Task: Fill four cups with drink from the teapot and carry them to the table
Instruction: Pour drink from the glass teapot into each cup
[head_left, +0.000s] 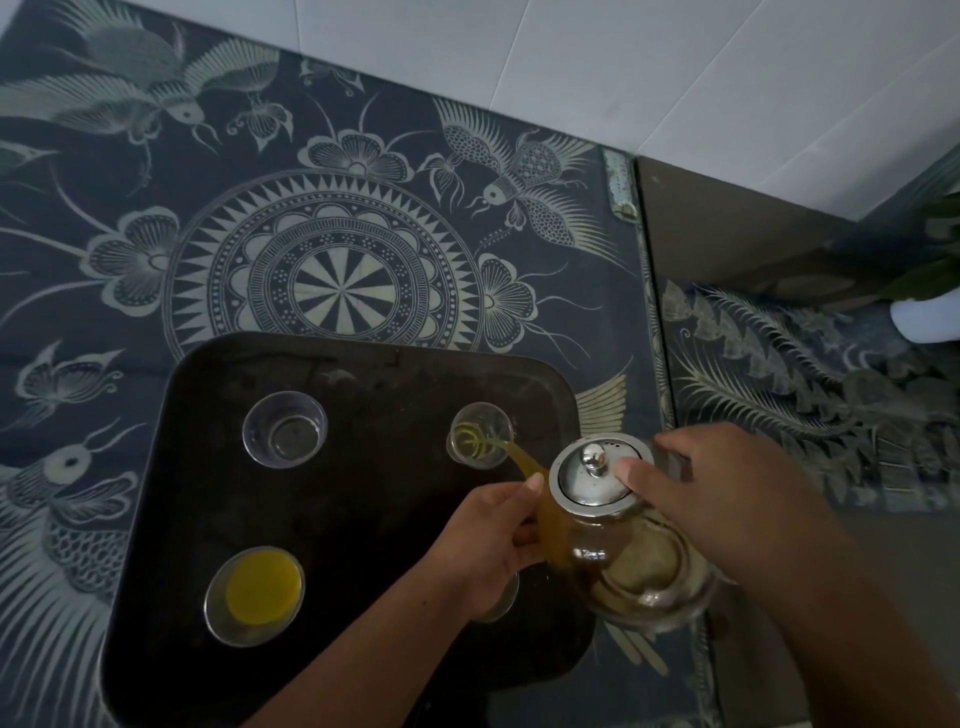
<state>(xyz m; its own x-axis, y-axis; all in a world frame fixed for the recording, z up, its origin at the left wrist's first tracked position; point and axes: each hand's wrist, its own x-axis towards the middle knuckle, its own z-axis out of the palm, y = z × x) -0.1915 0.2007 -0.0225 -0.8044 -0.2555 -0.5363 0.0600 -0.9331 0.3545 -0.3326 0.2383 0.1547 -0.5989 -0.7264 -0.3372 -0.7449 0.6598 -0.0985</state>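
- A clear glass teapot (631, 551) with a shiny metal lid (597, 475) is tilted to the left over the right edge of a dark rectangular tray (363, 499) with rounded corners.
- A thin stream of yellow-orange drink (524, 462) runs from its spout into a small clear cup (480, 435) at the tray's far right; only a little liquid swirls at that cup's bottom.
- The right hand (727, 493) comes in from the right, its thumb pressing on the lid beside the knob and its fingers curled round the teapot's far side, where the handle cannot be seen.
- The left hand (493, 540) is cupped against the teapot's left wall below the spout, fingers bent round the glass, steadying it.
- A second clear cup (284, 429) stands empty at the tray's far left.
- A third clear cup (254, 595), at the near left, is filled with yellow drink.
- The rim of a fourth cup (504, 605) shows at the near right, mostly hidden under the left hand; its contents cannot be told.
- The tray rests on a worktop (332, 249) covered with a dark blue cloth printed with pale fish, flowers, butterflies and a round medallion.
- Beyond lie pale floor tiles (571, 62).
- At the far right stands a white pot (924, 319) with green leaves.
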